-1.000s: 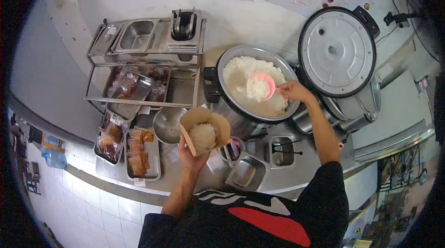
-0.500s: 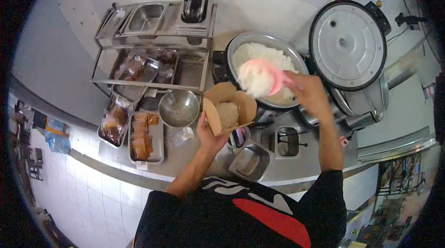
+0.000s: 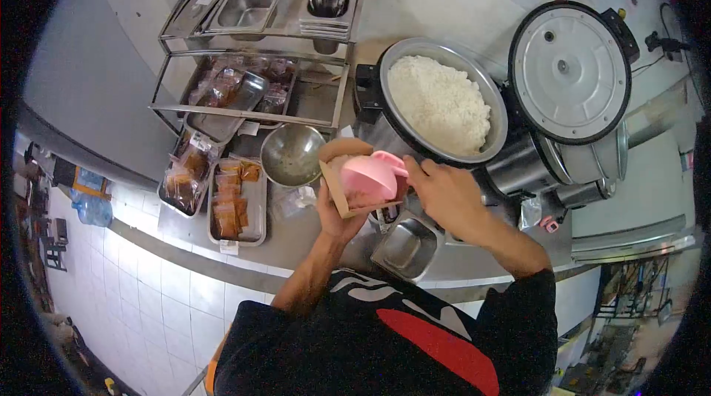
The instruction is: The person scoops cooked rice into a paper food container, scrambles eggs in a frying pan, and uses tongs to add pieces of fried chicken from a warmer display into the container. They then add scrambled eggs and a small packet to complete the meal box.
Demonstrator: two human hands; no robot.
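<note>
My left hand (image 3: 337,215) is wrapped round the side and underside of a brown cardboard food box (image 3: 338,187), its flaps standing open. In my right hand (image 3: 444,200) is the handle of a pink rice scoop (image 3: 370,176). The scoop is tipped over inside the mouth of the box, its rounded back turned up, hiding most of the box's contents. Behind both hands stands a large rice cooker (image 3: 390,118) with its inner pot full of white cooked rice (image 3: 437,103).
A round cooker lid (image 3: 564,70) stands raised at the right. Left of the box are a steel bowl (image 3: 290,155) and a tray (image 3: 256,211) of packaged brown food. A steel rack (image 3: 341,92) rises behind them. An empty steel pan (image 3: 407,246) lies near the counter's front edge.
My right hand has brought the scoop from above the rice pot down and left into the box. The rice heaped in the scoop is no longer visible, and the scoop is turned over.
</note>
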